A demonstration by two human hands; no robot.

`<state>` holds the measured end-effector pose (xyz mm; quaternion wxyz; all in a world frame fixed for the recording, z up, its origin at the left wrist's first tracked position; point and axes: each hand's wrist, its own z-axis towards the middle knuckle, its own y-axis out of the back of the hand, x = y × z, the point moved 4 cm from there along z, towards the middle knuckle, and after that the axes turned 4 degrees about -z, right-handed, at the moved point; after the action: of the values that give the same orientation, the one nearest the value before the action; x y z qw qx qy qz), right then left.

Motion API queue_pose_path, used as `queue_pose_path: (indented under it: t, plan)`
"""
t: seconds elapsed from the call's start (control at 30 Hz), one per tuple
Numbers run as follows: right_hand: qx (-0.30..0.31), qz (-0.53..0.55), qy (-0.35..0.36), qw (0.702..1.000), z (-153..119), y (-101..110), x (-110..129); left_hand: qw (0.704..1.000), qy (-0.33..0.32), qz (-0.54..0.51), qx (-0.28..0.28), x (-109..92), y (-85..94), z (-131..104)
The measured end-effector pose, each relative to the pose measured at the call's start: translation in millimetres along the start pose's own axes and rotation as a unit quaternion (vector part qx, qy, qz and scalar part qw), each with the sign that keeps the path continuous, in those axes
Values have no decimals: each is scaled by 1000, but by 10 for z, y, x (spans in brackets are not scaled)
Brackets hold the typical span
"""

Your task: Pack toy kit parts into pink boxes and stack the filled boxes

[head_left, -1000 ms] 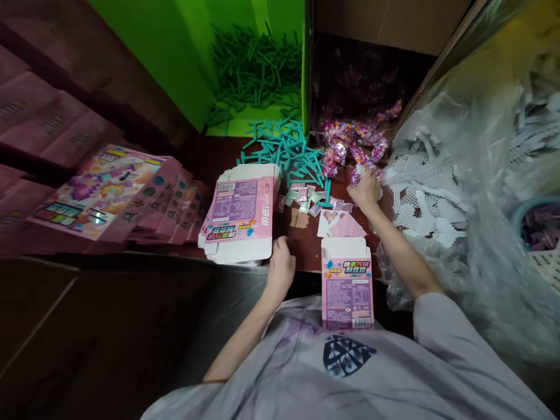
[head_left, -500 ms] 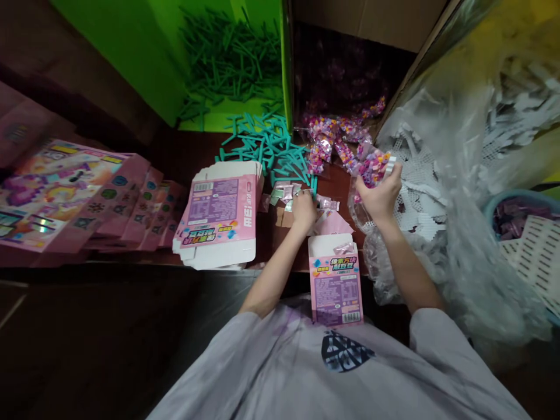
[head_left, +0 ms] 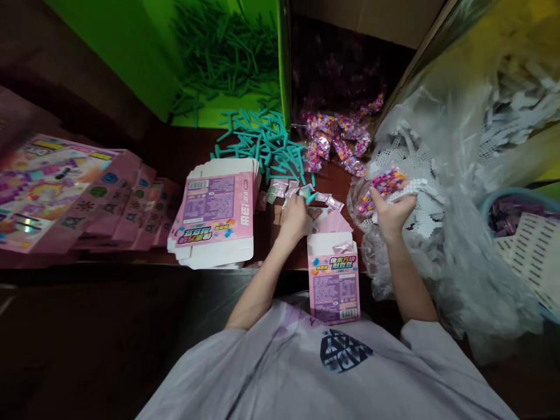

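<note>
R hand up first: fingers closed around a clear bag of beads, pink, purple and orange, plus a white piece poking out on the far side, just above the big plastic bag w/ its white perforated parts. Over to the L hand: it's down at the small sachets, fingers bunched, a teal hammer showing at the tips; looks pinched, tho the exact grip's blurry.

Centre front, the pink carton leans upright betw. the forearms, right by the wearer's shirt, back panel facing up, white flap open, one pink sachet on that flap. Just behind it, pink cards on the tabletop.

L of the L hand, a stack of flat cartons, approx. squared. Beyond that, a heap of teal hammers spills from the bright green box, more inside. Next door, R side: bead bags at the mouth of a dark cardboard box.

Far L, made-up pink boxes in a row. Far R, a blue basin w/ purple packs, slotted white tray resting over it.
</note>
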<state>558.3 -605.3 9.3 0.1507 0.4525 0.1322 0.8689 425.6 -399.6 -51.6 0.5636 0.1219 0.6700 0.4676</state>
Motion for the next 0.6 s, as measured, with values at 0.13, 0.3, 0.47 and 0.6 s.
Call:
queue_pose_path:
  t: [0.13, 0.3, 0.47, 0.6]
  plan:
    - [-40, 60, -30, 997, -165, 143, 64, 974, -69, -193, 98, 44, 106, -503]
    - [62, 126, -90, 986, -420, -4, 94, 982, -63, -59, 165, 54, -62, -823]
    - [131, 70, -95, 984, -751, -268, 159, 985, -66, -146, 63, -20, -8, -778]
    - [204, 94, -100, 969, -967, -488, 227, 934, -68, -342, 78, -102, -133, -740]
